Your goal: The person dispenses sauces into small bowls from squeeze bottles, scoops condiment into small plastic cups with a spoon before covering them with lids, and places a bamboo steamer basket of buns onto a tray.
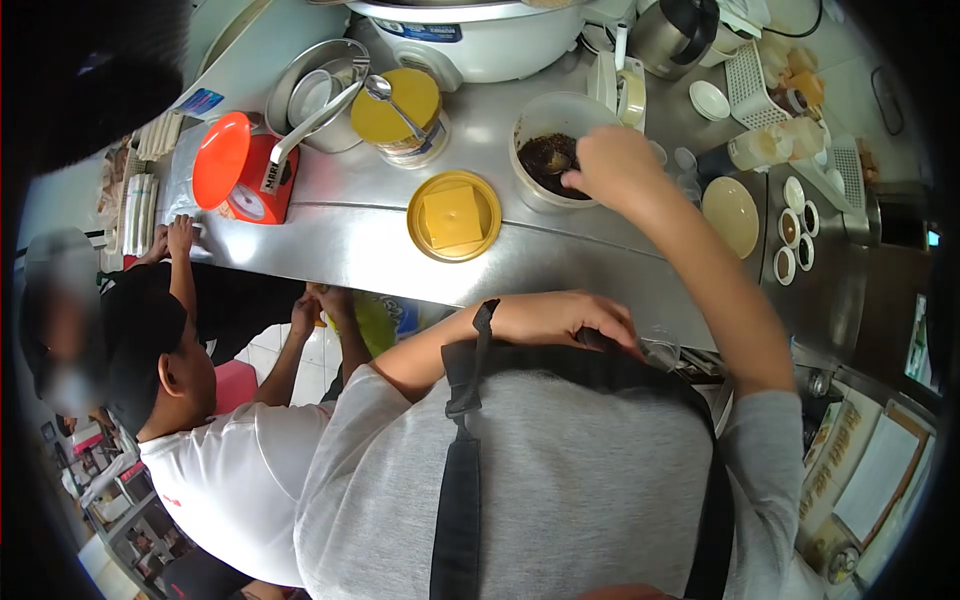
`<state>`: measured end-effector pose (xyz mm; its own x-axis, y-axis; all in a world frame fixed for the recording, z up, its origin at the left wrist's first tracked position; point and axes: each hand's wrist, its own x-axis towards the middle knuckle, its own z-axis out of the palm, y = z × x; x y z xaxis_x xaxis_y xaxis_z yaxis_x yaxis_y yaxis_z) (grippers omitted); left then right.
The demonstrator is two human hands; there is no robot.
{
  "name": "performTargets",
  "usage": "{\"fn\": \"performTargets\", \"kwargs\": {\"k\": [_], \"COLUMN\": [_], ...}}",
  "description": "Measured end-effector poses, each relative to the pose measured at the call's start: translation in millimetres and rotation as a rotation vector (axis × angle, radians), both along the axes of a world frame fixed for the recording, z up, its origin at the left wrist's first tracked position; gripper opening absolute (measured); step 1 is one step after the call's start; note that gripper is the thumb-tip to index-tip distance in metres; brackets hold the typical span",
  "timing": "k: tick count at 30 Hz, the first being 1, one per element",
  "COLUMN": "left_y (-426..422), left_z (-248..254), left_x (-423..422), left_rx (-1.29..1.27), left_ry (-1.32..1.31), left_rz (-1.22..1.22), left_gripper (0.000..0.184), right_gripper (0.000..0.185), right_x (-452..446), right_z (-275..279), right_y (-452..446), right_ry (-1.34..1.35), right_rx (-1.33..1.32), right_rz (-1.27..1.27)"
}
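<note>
My right hand [618,168] is closed over the rim of a deep translucent white tub [545,105]. A spoon [560,163] sits in the dark, grainy sauce [540,172] inside, its handle running up into my fingers. My left hand [597,318] is held against my apron [640,362] at the counter's edge. Its fingers curl round something dark that I cannot make out. Left of the tub lies a round yellow lid [488,222] with a flat yellow square [453,216] on it.
A yellow-lidded container [410,105] with a spoon [392,100] on top stands behind. At left are an orange scale [262,195] and metal bowls [285,95]. A beige plate [730,218] and several small sauce cups [789,228] stand at right. Co-workers crouch at left.
</note>
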<state>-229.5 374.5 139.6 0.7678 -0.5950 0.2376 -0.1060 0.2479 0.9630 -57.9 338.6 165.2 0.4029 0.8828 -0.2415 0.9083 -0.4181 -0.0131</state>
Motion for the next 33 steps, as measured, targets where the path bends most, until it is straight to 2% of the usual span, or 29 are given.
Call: {"fn": "performTargets", "kwargs": {"k": [1,4,7,10,13,14,16,17,18,21,24,27,28,31,33], "left_y": [0.0,6.7,15.9,21.6,26.8,29.8,39.7,45.5,53.5,81.5,98.1,108.7,111.8,104.4,91.2], "left_z": [0.5,4.5,9.0,9.3,5.7,1.1,-3.4,-6.8,-5.4,-4.9,2.5,4.6,4.8,4.7,1.8], "left_x": [-1.9,-10.1,-20.2,-24.1,-32.6,-32.3,-33.3,-34.0,-34.8,-33.6,-40.8,-51.5,-56.9,-58.5,-54.9], "left_rx": [-0.016,-0.018,-0.060,-0.126,-0.314,-0.315,-0.416,-0.470,-0.397,-0.269,-0.342,-0.057,0.136,0.930,1.096], "left_ry": [-0.037,-0.051,-0.021,0.008,0.376,0.284,0.325,0.485,0.585,0.541,0.537,0.389,0.361,0.292,0.201], "left_rz": [0.004,0.034,0.081,0.112,0.177,0.320,0.576,0.712,0.910,1.207,1.281,1.273,1.240,1.052,0.914], "left_gripper": [0.030,0.031,0.034,0.028,0.018,0.013,0.021,0.030,0.030,0.030,0.027,0.026,0.025,0.020,0.017], "right_gripper": [0.024,0.026,0.024,0.012,0.017,0.018,0.019,0.021,0.022,0.022,0.022,0.023,0.024,0.025,0.026], "right_x": [2.6,9.1,15.4,29.1,36.3,35.3,31.9,29.1,26.4,19.3,28.1,28.0,28.1,26.1,25.4], "right_z": [-0.3,-13.9,3.3,8.9,6.6,2.9,-5.0,-9.1,-11.3,-6.0,-20.5,-12.2,-10.0,-4.0,-0.5], "right_y": [14.7,40.0,34.5,25.2,11.0,5.6,-0.9,-3.3,-5.8,-8.7,-14.1,-16.1,-16.4,-18.5,-19.6], "right_ry": [-0.012,-0.138,-0.158,-0.043,0.113,0.135,0.211,0.265,0.318,0.362,0.408,0.492,0.496,0.536,0.601], "right_rx": [-0.212,-0.399,-0.100,0.045,0.252,0.335,0.433,0.450,0.466,0.422,0.453,0.456,0.442,0.412,0.412], "right_rz": [0.040,0.096,0.067,-0.029,-0.087,-0.096,-0.111,-0.117,-0.123,-0.141,-0.203,-0.223,-0.230,-0.273,-0.331]}}
